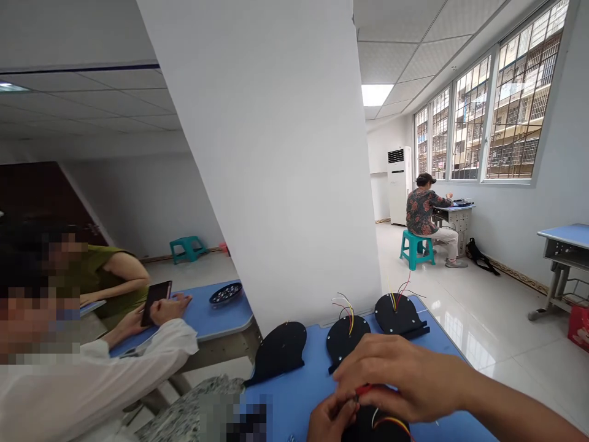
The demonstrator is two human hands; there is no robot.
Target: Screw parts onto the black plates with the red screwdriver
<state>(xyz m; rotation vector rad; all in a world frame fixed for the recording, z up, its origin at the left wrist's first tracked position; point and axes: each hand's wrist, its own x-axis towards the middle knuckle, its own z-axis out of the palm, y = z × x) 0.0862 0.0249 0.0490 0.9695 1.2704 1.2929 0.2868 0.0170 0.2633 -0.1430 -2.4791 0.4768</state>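
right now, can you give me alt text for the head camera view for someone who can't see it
Two bare hands, the right hand over the left hand, work on a black disc part with coloured wires at a blue desk. Three similar black parts lie beyond; other people sit at nearby desks.

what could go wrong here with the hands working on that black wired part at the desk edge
1. The black part sits at the very bottom of the view, so the head camera barely shows it; both the right hand and left hand crowd over it, and a thin wire might get tugged loose.
2. Three black discs lie close behind on the blue desk, loose wires sticking up; a hand could snag them or push one off.
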